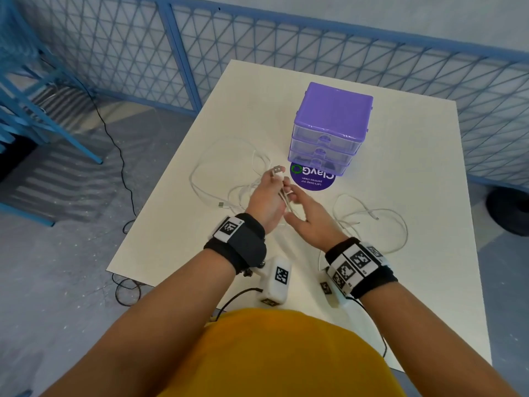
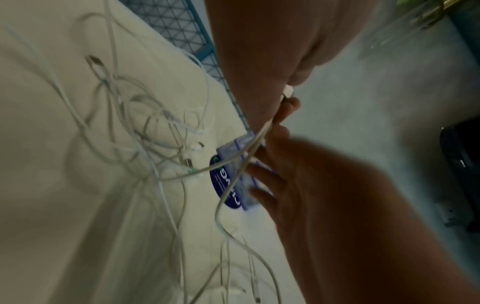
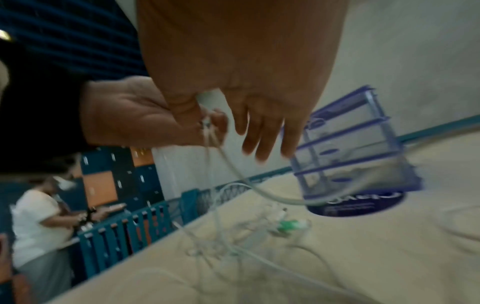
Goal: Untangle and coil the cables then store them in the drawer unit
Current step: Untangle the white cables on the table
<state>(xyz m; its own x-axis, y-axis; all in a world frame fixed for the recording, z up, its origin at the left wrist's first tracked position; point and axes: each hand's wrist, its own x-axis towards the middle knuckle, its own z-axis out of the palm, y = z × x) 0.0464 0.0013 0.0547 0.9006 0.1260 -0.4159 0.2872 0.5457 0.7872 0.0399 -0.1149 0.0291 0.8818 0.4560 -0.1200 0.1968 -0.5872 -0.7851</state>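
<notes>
My left hand (image 1: 275, 179) is raised above the white table (image 1: 400, 167) and grips a white cable (image 1: 286, 200) just below its USB plug (image 1: 277, 170). My right hand (image 1: 290, 197) meets it from the right; its thumb and index finger pinch the same cable (image 3: 228, 160) lower down, and its other fingers (image 3: 259, 133) are spread. The cable trails down into a tangle of white cables (image 1: 229, 179) on the table, one marked with a green piece (image 3: 291, 224). The purple drawer unit (image 1: 332, 127) stands behind the hands with all three drawers closed.
A round purple sticker (image 1: 312, 180) lies under the unit's front. Another loose white cable (image 1: 375, 222) loops to my right. Blue mesh fencing (image 1: 257, 53) runs behind the table and a blue chair (image 1: 34, 104) stands left. A person in white (image 3: 36, 226) stands beyond the fence.
</notes>
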